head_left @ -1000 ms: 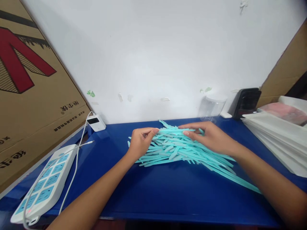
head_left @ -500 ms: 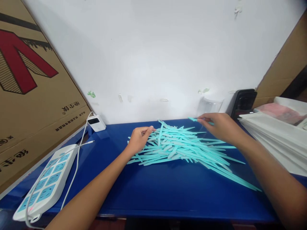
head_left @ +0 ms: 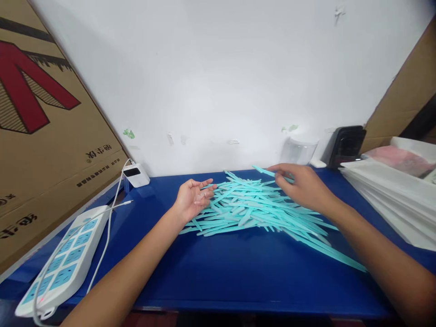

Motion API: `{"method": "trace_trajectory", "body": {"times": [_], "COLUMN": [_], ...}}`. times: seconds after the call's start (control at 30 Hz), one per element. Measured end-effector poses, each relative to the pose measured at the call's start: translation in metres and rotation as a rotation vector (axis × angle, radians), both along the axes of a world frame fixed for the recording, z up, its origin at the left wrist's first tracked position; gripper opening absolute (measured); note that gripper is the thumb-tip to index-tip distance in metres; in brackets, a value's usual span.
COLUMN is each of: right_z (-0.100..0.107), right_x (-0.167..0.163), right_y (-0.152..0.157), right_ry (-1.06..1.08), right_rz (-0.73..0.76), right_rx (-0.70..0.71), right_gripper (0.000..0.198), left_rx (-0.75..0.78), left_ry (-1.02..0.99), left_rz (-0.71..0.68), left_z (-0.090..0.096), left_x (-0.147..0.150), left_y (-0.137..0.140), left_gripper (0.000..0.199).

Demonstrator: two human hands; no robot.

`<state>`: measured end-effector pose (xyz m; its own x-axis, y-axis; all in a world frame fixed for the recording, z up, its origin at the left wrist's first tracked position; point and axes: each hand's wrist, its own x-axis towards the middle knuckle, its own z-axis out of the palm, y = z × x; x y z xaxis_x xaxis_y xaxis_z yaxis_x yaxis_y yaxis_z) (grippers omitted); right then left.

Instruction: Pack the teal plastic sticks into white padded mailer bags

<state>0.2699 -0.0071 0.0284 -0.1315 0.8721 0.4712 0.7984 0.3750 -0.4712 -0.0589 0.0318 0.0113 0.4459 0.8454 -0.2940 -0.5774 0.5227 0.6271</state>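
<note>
A heap of slim turquoise plastic sticks [head_left: 245,209], tapered and some with paler, broader ends, lies on the blue table [head_left: 218,272]. At its left edge my left hand [head_left: 194,200] is turned palm up, fingers spread and slightly curled. Something small and whitish shows at those fingers; its kind cannot be made out. Above the heap's right back part, my right hand [head_left: 303,184] pinches a turquoise stick [head_left: 262,170] between thumb and fingers. That stick points left, and its other end is partly hidden by the hand.
A white power strip [head_left: 64,259] with cables and a small white device [head_left: 136,175] stand at left, by a large cardboard box [head_left: 61,136]. Along the back wall are a clear container [head_left: 299,150] and a black object [head_left: 347,145]. White packets [head_left: 384,195] are stacked at right.
My left hand has opened from a pinch and rolled palm up. My right hand has moved a little left with its stick, which now sticks out farther from the fingers.
</note>
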Motion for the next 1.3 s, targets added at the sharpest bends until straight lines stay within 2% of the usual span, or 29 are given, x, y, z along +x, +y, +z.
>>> {"method": "trace_trajectory", "body": {"times": [0.1, 0.23, 0.37, 0.47, 0.6, 0.93, 1.03, 1.17, 1.3], "right_z": [-0.001, 0.001, 0.001, 0.0, 0.0, -0.003, -0.003, -0.001, 0.0], "right_x": [0.001, 0.001, 0.001, 0.001, 0.0, 0.002, 0.0, -0.005, -0.008], "right_y": [0.001, 0.0, 0.0, 0.001, 0.0, 0.002, 0.002, -0.001, -0.003], "right_ry": [-0.007, -0.005, -0.001, -0.007, -0.01, -0.007, -0.007, 0.0, 0.008], "right_rz": [-0.003, -0.003, 0.002, 0.0, -0.004, -0.007, -0.005, 0.015, 0.026], "right_rx": [0.009, 0.012, 0.024, 0.017, 0.012, 0.03, 0.036, 0.042, 0.039], "right_gripper": [0.037, 0.038, 0.038, 0.038, 0.038, 0.038, 0.038, 0.038, 0.038], "left_rx": [-0.041, -0.01, 0.07, 0.139, 0.185, 0.323, 0.441, 0.637, 0.796], "left_ry": [0.03, 0.139, 0.234, 0.228, 0.251, 0.237, 0.387, 0.651, 0.877], "left_rz": [0.073, 0.17, 0.096, 0.043, 0.045, 0.015, 0.012, -0.081, -0.029], "left_z": [0.002, 0.008, 0.012, 0.009, 0.006, 0.006, 0.004, 0.003, 0.002], "left_x": [0.002, 0.004, 0.004, 0.002, -0.001, 0.001, 0.003, 0.004, 0.007], "left_y": [-0.002, -0.005, -0.008, -0.007, -0.002, -0.004, -0.006, -0.011, -0.011], "left_gripper": [0.038, 0.038, 0.013, 0.023, 0.03, 0.005, 0.015, 0.044, 0.063]}}
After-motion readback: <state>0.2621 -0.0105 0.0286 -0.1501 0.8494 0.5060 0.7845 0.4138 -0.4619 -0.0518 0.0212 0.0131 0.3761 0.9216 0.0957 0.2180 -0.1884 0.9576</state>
